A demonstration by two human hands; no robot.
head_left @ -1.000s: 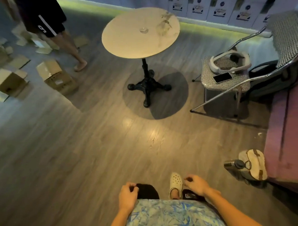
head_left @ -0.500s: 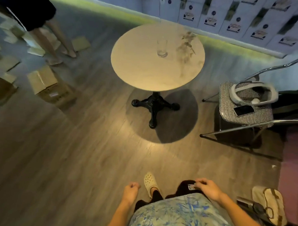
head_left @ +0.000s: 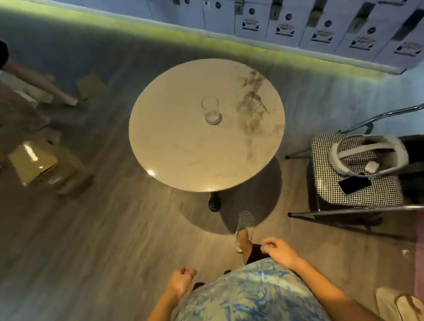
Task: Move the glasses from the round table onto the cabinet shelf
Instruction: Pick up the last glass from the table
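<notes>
Task item: 1 clear glass (head_left: 211, 110) stands upright on the round table (head_left: 182, 156), near the centre of the top and slightly toward the far edge. It looks empty. Dark marbled veining runs across the table top to the right of it.

Hand status: 2 hands are in view at the bottom of the frame, both low by the person's patterned shirt and well apart from the table.
- Left hand (head_left: 181, 280): fingers loosely curled inward, grasping nothing.
- Right hand (head_left: 278, 250): fingers relaxed and slightly bent, grasping nothing, just above the dark shorts.

Stance: 1 foot in a perforated clog (head_left: 244, 220) is set forward on the wood floor, inside the table's shadow and near the black pedestal foot (head_left: 214, 203).

Surroundings: right of the table stands a metal-framed chair (head_left: 327, 175) with a houndstooth seat. On the seat lie a dark phone (head_left: 355, 184) and a white headband-shaped device (head_left: 367, 155). Left of the table, a cardboard box (head_left: 45, 166) and flattened cardboard pieces lie on the floor. The bare legs of another person (head_left: 42, 84) show at the far left. White labelled doors (head_left: 249, 17) line the far wall.
</notes>
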